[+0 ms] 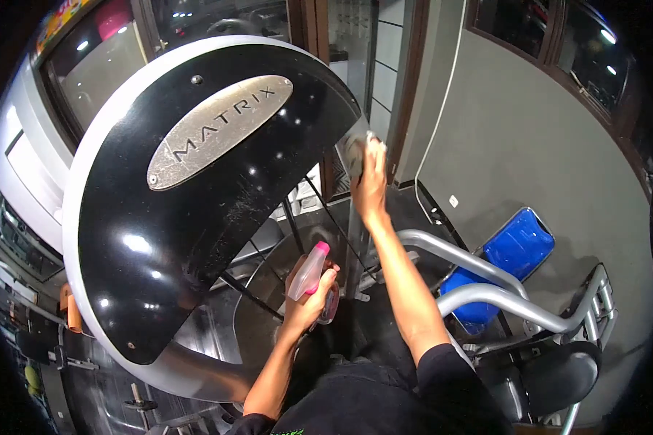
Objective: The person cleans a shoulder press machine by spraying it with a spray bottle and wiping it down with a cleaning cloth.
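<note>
My left hand (304, 310) is closed round a spray bottle (310, 274) with a clear body and pink parts at its head. It is held low in front of me, below the edge of the black machine panel (189, 225). My right hand (372, 180) reaches up to the panel's right end, fingers closed on a greyish cloth (354, 154) that is smeared by motion. The cloth overlaps the panel's silver rim here. An oval metal plate (218, 133) reading MATRIX is fixed on the glossy panel, and pale scuffs mark the panel's lower middle.
A blue padded chair (519, 243) stands to the right by the grey wall (530, 138). Curved silver machine bars (486, 293) and a black seat pad (569, 377) are close on my right. A white cable (440, 119) hangs down the wall.
</note>
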